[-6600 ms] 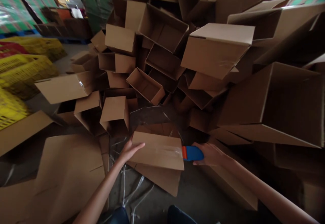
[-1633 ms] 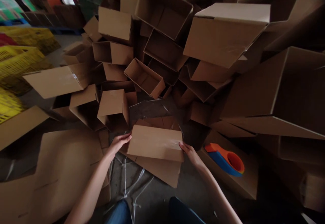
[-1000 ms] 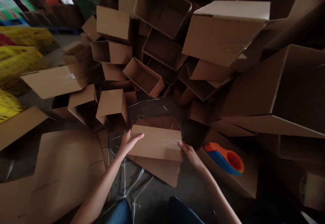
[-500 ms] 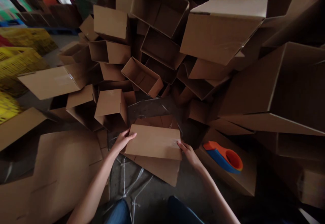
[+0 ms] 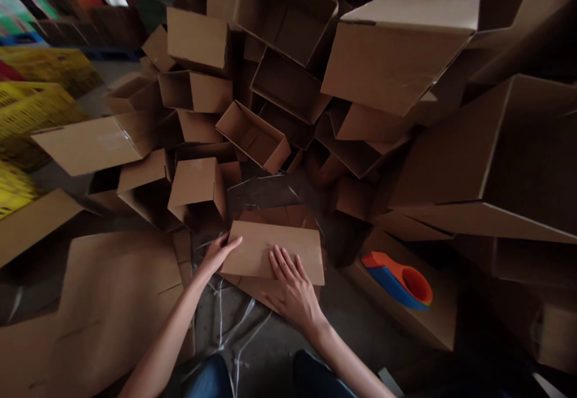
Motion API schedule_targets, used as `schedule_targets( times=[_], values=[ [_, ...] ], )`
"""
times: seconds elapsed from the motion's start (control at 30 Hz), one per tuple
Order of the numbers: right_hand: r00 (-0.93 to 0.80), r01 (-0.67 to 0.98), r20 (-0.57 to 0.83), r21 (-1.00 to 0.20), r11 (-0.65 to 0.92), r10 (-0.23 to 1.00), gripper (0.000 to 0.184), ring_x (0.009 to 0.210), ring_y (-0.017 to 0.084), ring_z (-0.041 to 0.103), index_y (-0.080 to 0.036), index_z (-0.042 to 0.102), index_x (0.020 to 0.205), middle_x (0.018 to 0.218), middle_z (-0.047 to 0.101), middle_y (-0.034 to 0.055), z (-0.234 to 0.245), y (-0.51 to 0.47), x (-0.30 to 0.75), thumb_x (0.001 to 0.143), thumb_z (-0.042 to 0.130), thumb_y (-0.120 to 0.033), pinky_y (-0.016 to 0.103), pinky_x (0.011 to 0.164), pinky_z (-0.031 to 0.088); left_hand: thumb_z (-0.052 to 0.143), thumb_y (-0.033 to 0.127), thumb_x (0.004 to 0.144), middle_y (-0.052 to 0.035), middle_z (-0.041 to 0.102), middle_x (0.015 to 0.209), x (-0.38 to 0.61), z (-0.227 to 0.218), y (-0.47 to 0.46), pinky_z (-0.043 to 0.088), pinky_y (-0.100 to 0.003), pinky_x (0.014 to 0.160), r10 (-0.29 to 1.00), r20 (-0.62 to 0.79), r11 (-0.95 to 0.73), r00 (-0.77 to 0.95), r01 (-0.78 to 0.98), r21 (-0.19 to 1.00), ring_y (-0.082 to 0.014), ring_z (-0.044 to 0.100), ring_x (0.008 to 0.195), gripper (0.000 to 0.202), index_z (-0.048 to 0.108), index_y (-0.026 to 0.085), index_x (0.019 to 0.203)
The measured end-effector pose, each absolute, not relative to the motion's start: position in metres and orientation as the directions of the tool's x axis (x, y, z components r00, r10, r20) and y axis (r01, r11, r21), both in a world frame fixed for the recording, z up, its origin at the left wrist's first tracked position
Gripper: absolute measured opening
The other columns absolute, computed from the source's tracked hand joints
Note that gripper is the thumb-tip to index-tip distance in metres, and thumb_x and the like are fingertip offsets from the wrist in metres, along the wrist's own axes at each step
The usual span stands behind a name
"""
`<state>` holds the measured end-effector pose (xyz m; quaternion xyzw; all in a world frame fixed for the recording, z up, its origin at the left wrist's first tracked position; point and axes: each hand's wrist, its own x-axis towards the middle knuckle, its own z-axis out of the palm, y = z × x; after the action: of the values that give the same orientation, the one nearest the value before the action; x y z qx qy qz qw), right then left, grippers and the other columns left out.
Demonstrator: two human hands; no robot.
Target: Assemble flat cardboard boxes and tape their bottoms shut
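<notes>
A small brown cardboard box (image 5: 256, 244) lies in front of me on flattened cardboard (image 5: 252, 287). My left hand (image 5: 219, 252) grips its left end, thumb on the top face and the other fingers down the side, partly hidden. Over the near edge of the top, my right hand (image 5: 292, 287) rests with its fingers stretched out flat on the cardboard. An orange and blue tape dispenser (image 5: 396, 281) sits on another box (image 5: 424, 314) to the right.
Open cardboard boxes (image 5: 288, 79) are heaped ahead and on both sides. Flat cardboard sheets (image 5: 117, 302) lie at the left. Yellow crates (image 5: 36, 109) stand at the far left. White strings (image 5: 220, 314) trail over the dark floor near my knees.
My right hand has left the right end of the box and moved left onto its top, fingers now spread flat. The left hand and the box stay in place.
</notes>
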<state>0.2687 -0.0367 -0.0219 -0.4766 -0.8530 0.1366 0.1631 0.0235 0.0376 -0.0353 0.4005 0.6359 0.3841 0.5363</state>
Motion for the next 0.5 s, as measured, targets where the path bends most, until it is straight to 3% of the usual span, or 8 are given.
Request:
schedule_targets(
  times=[0.1, 0.2, 0.37, 0.5],
  values=[
    [-0.469, 0.795, 0.128, -0.370, 0.481, 0.874, 0.093, 0.147, 0.029, 0.026, -0.021, 0.005, 0.158, 0.161, 0.021, 0.0072, -0.031, -0.036, 0.264, 0.081, 0.057, -0.014, 0.053, 0.119, 0.024, 0.076, 0.063, 0.058, -0.0112, 0.077, 0.102, 0.023, -0.040, 0.037, 0.054, -0.035, 0.079, 0.916, -0.392, 0.399, -0.085, 0.093, 0.912, -0.0312, 0.070, 0.097, 0.067, 0.073, 0.014, 0.104],
    [-0.471, 0.787, 0.120, -0.390, 0.478, 0.874, 0.090, 0.144, 0.028, 0.034, -0.022, 0.013, 0.157, 0.158, 0.030, 0.0074, -0.031, -0.031, 0.266, 0.079, 0.054, -0.008, 0.052, 0.119, 0.023, 0.076, 0.062, 0.060, -0.0110, 0.077, 0.102, 0.023, -0.043, 0.037, 0.053, -0.034, 0.079, 0.917, -0.389, 0.397, -0.086, 0.118, 0.910, -0.0310, 0.070, 0.099, 0.063, 0.073, 0.015, 0.101],
    [-0.454, 0.797, 0.067, -0.415, 0.439, 0.888, 0.081, 0.142, 0.031, 0.037, -0.020, 0.028, 0.154, 0.154, 0.037, 0.0098, -0.020, -0.028, 0.259, 0.079, 0.059, -0.014, 0.056, 0.119, 0.018, 0.074, 0.056, 0.066, -0.0109, 0.077, 0.105, 0.028, -0.041, 0.036, 0.052, -0.035, 0.086, 0.923, -0.367, 0.383, -0.114, 0.194, 0.903, -0.0306, 0.069, 0.103, 0.053, 0.073, 0.016, 0.101],
    [-0.438, 0.779, 0.035, -0.485, 0.398, 0.899, 0.075, 0.140, 0.032, 0.039, -0.021, 0.036, 0.151, 0.153, 0.040, 0.0103, -0.006, -0.025, 0.263, 0.082, 0.062, -0.030, 0.058, 0.120, 0.013, 0.080, 0.046, 0.062, -0.0105, 0.077, 0.106, 0.031, -0.036, 0.034, 0.052, -0.037, 0.090, 0.934, -0.336, 0.356, -0.122, 0.222, 0.908, -0.0303, 0.070, 0.102, 0.050, 0.073, 0.017, 0.101]
  ],
)
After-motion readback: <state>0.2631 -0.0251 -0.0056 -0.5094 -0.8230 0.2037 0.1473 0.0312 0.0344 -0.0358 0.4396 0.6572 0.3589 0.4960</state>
